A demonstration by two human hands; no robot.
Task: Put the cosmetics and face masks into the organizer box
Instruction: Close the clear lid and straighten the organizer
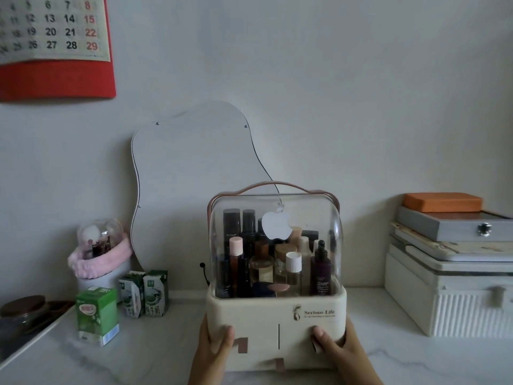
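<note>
A cream organizer box stands upright on the white marble table, with a clear domed lid shut over it and a pink handle on top. Inside stand several cosmetics bottles, dark and pale, packed close together. My left hand grips the box's lower left corner, thumb on the front. My right hand grips the lower right corner in the same way. Drawer fronts with pink tabs sit shut between my thumbs. No face masks show.
Three green drink cartons stand left of the box. Behind them sit a pink-trimmed brush holder and a wavy mirror leaning on the wall. Stacked cases fill the right side. A dark tray lies far left.
</note>
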